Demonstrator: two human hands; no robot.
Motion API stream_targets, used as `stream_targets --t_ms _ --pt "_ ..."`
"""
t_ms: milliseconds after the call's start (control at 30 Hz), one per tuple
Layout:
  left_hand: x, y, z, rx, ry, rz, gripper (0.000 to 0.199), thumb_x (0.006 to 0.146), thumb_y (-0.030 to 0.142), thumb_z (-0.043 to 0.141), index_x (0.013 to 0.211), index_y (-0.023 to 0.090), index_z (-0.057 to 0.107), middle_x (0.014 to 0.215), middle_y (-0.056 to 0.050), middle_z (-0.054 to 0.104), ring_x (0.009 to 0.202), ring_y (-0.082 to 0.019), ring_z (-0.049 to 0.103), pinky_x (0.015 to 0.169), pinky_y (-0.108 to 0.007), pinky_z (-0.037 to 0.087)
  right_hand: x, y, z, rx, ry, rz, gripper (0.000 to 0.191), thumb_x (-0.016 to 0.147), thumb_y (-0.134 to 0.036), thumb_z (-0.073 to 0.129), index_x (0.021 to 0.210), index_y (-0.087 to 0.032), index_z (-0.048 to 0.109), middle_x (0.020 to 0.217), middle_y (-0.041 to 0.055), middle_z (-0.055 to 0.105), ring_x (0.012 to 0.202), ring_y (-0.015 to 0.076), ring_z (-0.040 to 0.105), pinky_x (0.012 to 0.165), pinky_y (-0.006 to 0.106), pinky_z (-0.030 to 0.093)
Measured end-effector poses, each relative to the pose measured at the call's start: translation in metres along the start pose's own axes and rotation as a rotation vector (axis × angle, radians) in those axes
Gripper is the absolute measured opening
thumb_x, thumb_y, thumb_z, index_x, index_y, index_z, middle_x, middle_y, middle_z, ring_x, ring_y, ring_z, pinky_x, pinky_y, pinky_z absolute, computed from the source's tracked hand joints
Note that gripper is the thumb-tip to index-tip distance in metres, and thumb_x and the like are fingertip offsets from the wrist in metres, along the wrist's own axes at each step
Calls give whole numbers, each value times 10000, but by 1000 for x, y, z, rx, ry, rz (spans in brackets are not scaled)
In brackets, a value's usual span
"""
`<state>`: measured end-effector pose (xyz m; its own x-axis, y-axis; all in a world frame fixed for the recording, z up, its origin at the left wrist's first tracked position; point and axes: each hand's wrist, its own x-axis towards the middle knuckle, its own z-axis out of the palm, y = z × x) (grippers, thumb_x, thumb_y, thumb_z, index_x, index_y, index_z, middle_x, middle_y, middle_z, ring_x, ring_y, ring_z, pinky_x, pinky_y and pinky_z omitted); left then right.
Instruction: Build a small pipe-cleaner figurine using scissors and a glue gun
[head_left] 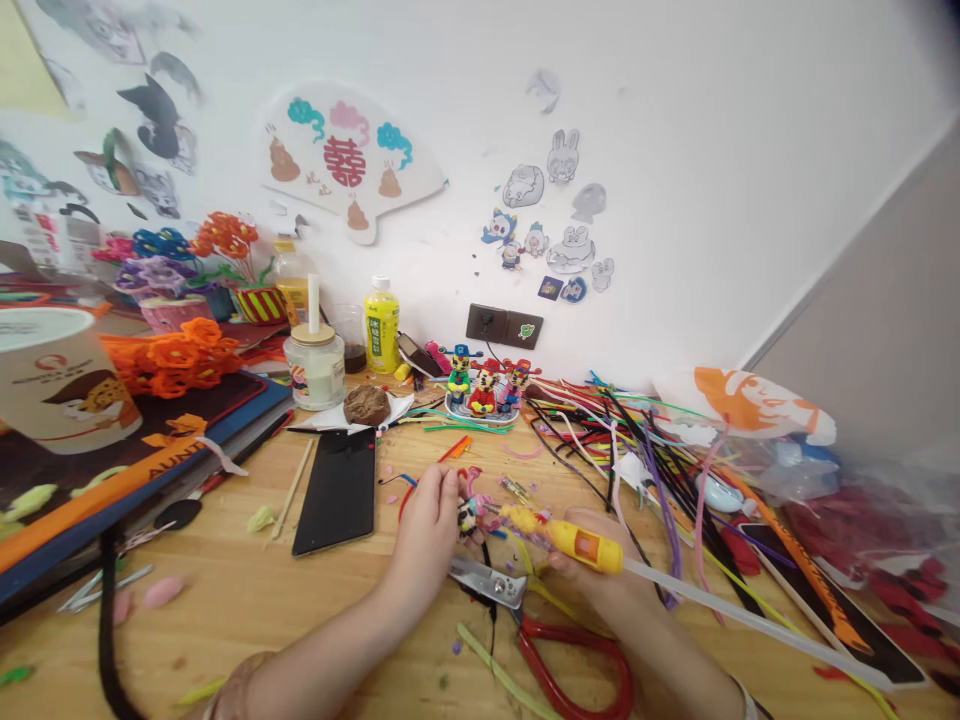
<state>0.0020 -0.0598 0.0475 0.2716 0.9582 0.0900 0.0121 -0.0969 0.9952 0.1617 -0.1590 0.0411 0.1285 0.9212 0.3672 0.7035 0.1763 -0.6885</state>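
Note:
My left hand [426,520] is closed around a small pipe-cleaner figure [469,514] with black, white and pink parts, partly hidden by the fingers. From the right, a yellow hot glue gun [585,545] points its nozzle at the figure. My right hand [577,578] grips the glue gun from beneath, and a long whitish glue stick [750,618] trails out of its rear. Just below both hands lie scissors [513,593] with red handles. Behind them, several finished-looking figures [486,390] in bright colours stand on a small tray [480,416].
A black phone [335,490] lies left of my left hand. Pipe cleaners [592,420] heap up at the right. Along the wall stand a candle jar [315,370] and a yellow bottle [382,325]. A paper cup [67,385] sits far left, near pipe-cleaner flowers [176,355].

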Motion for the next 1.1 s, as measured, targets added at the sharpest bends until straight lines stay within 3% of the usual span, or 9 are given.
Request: stream_targets --t_ms 133,367,700,933,1100 --pt "0 1 -1 30 36 1 205 776 321 378 605 213 409 553 55 428 478 -114 483 381 -202 427 1 0 0 -14 14 -38 298 730 -428 539 528 -227 453 530 -15 446 495 151 430 459 283 303" --pt "1 1 0 -128 -7 -79 186 756 358 400 631 219 401 533 73 421 414 -115 478 326 -224 429 1 0 0 -49 3 -87 331 742 -506 500 555 -233 484 536 -12 444 492 156 432 464 288 310" --pt "7 -9 -4 -82 31 3 214 748 389 454 625 215 433 510 55 486 408 -129 486 376 -249 418 0 2 0 -46 -28 -110 312 743 -507 501 607 -229 534 570 -5 479 528 161 464 496 282 330" --pt "4 -3 -4 -211 -107 -103 203 795 403 368 680 235 367 457 97 454 310 -128 483 336 -264 421 1 3 0 -63 1 -104 309 736 -488 506 559 -234 494 540 -8 446 495 161 433 472 289 309" --pt "3 0 -4 -239 -106 -129 182 806 366 358 675 240 351 418 108 454 292 -135 496 325 -256 413 0 5 0 -67 28 -100 305 722 -491 517 552 -239 486 536 -6 453 487 158 425 460 291 313"
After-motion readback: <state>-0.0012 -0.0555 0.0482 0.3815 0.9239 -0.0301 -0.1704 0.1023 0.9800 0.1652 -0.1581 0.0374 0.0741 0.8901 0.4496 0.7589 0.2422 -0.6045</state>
